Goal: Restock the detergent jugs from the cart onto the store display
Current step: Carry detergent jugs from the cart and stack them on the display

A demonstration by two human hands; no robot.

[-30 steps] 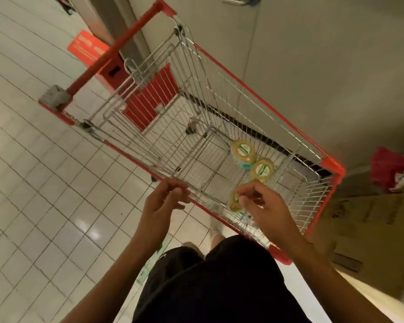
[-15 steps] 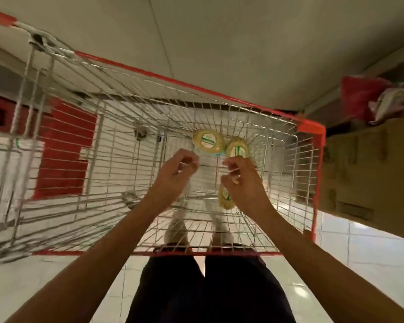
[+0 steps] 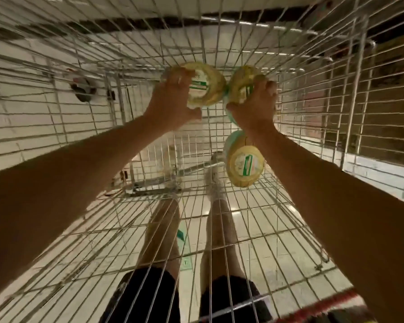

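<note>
Three detergent jugs with yellow caps stand in the wire cart point(image 3: 336, 94), seen from above. My left hand point(image 3: 173, 101) reaches deep into the basket and curls over the cap of the far left jug point(image 3: 208, 89). My right hand point(image 3: 257, 106) curls over the cap of the far right jug point(image 3: 240, 87), which touches the left one. A third jug point(image 3: 243, 166) stands nearer me, just under my right forearm, untouched. The jug bodies are mostly hidden below their caps.
The cart's wire sides rise on all four sides around my arms, with a red rim point(image 3: 324, 306) at the near edge. White floor tiles point(image 3: 21, 108) and my legs point(image 3: 163, 229) show through the mesh. A cart wheel point(image 3: 83, 90) shows at the left.
I have leaned over and both hands have dropped from above the basket down onto the two far jugs, closing on their caps. The view has moved much closer to the cart floor.
</note>
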